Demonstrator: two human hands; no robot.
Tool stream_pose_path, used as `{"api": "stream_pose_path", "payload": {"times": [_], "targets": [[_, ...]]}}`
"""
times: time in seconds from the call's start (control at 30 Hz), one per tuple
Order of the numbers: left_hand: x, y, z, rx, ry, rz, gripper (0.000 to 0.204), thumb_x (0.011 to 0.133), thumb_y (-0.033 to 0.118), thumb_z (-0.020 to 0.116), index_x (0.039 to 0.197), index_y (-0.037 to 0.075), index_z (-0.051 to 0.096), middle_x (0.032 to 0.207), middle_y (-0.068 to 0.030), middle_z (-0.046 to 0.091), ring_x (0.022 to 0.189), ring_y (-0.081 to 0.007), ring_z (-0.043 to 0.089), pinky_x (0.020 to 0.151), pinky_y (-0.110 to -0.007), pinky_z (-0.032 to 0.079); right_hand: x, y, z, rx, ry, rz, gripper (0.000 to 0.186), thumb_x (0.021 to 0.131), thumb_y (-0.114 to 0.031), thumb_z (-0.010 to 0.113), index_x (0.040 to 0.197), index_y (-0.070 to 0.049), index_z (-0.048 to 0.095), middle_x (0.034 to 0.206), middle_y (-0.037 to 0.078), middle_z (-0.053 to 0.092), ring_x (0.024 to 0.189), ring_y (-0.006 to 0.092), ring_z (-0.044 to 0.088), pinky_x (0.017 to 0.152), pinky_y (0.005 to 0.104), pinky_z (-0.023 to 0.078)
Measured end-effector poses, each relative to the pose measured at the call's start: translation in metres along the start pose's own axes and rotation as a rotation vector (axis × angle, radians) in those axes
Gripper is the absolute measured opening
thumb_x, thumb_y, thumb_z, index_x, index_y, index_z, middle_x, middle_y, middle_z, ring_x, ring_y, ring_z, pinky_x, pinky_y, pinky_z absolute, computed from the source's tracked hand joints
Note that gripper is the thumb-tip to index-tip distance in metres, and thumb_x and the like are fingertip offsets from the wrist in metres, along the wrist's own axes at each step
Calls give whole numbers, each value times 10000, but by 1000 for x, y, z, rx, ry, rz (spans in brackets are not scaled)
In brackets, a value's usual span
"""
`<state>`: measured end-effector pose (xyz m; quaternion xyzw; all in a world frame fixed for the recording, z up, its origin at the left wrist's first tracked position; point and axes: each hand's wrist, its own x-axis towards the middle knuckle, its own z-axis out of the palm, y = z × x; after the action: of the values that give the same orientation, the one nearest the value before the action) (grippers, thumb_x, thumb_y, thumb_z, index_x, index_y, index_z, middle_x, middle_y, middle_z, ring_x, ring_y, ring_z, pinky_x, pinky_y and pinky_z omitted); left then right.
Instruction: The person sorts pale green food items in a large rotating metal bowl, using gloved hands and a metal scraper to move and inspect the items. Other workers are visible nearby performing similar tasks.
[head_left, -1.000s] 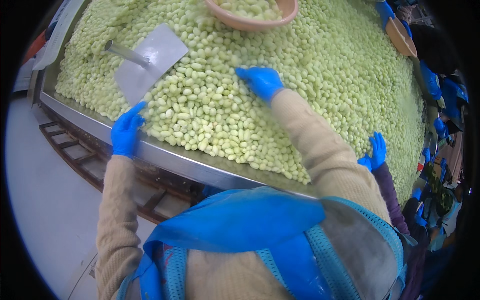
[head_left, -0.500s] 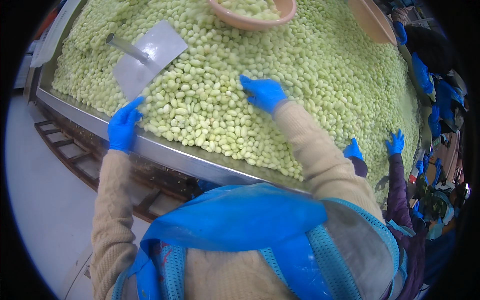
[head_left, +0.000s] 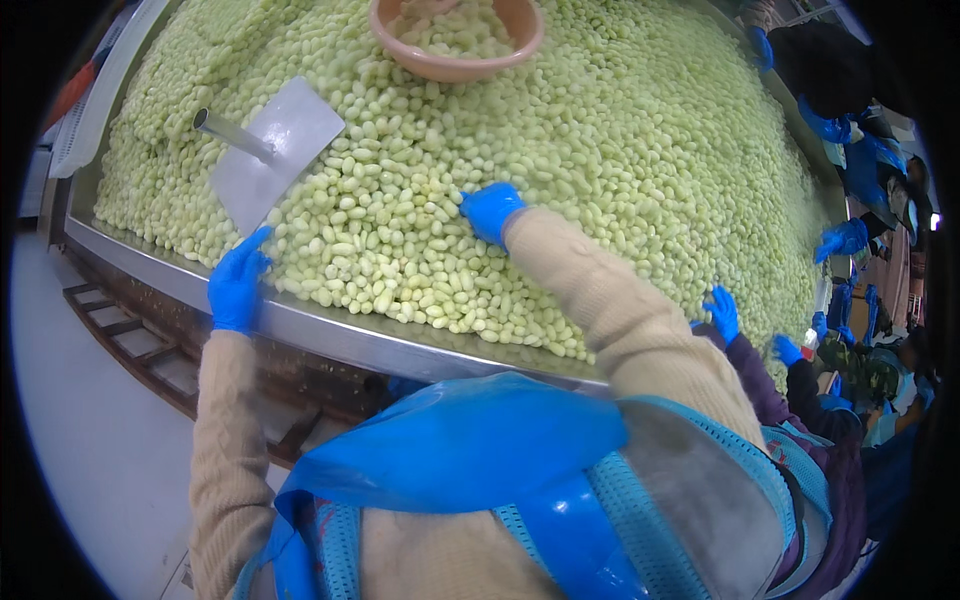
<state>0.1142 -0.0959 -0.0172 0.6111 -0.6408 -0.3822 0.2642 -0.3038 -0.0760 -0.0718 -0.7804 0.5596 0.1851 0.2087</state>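
A mass of pale green oval fruits (head_left: 620, 180), like peeled grapes, fills a wide metal tray. My right hand (head_left: 490, 212), in a blue glove, rests on them near the middle, its fingers curled down among the fruits; whatever they grip is hidden. At the tray's near left rim is my blue-gloved left hand (head_left: 236, 285), with the index finger stretched out and the others loosely bent, holding nothing that I can see. Just beyond its fingertips a flat metal scoop (head_left: 285, 125) lies on the fruits, its tube handle sticking up to the left.
A pink basin (head_left: 450, 66) holding more fruits stands on the heap at the far side. The metal tray rim (head_left: 340, 330) runs across in front of me. To the right a co-worker's gloved hand (head_left: 722, 312) is at the fruits, with other people beyond.
My right hand has come nearer and left over the fruits, its fingers now curled in. The whole view has shifted, bringing more of the near pink basin in; a second one has left view.
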Motion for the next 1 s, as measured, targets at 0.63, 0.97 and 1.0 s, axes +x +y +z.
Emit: {"api": "stream_pose_path", "payload": {"times": [0.63, 0.97, 1.0], "targets": [[0, -8, 2, -112, -14, 5, 312, 996, 35, 557, 1296, 30, 644, 1250, -33, 666, 926, -87, 609, 851, -234, 510, -40, 35, 13, 670, 224, 170, 284, 982, -372, 582, 1243, -321, 682, 1185, 0, 714, 1069, 218, 678, 961, 306, 508], [-2, 1, 0, 90, -10, -32, 301, 1001, 141, 565, 1275, 131, 690, 1028, -16, 701, 837, -96, 603, 820, -262, 502, 15, -6, 44, 119, 205, 128, 192, 889, -220, 571, 940, -90, 703, 950, 206, 701, 936, 369, 675, 816, 445, 530], [5, 2, 0, 195, -43, 0, 324, 986, 171, 556, 1283, 203, 683, 1000, -69, 715, 852, -148, 659, 830, -306, 527, 25, 10, 82, 304, 376, 166, 188, 858, -217, 591, 924, -72, 692, 974, 217, 696, 933, 375, 672, 805, 453, 531]]}}
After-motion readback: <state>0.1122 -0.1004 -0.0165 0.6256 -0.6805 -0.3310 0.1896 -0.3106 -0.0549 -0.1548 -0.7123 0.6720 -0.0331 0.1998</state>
